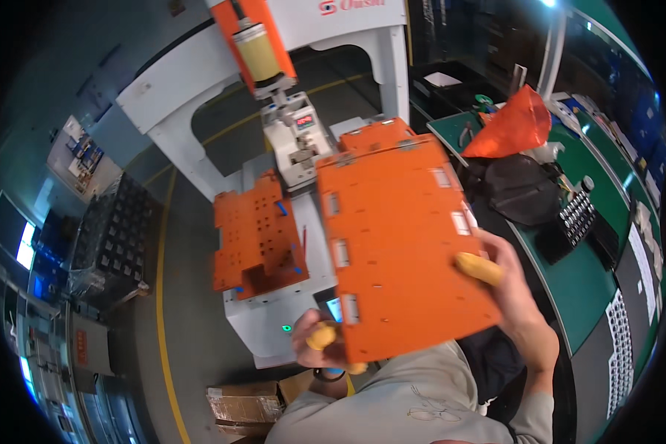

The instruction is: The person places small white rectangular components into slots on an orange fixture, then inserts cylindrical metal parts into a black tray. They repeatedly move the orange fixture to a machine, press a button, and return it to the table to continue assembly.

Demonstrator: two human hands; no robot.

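Held before the body: flat orange panel (403, 251), slotted along its sides. Clasped over its right edge: yellow-capped right hand (512, 285). Curled at its lower left corner, with closure impossible to tell: left hand (311, 343). On the floor: brown cardboard box (244, 403). Beyond: perforated orange fixture (253, 235); white machine (172, 96) with red lettering (352, 7).

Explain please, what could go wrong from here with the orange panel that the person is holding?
The orange panel could slip or twist: the right hand grips its right edge, while the left hand is at the lower left corner, its hold unclear.

The panel's far edge looks near the white machine head, so it might knock against it, though depth is hard to judge.
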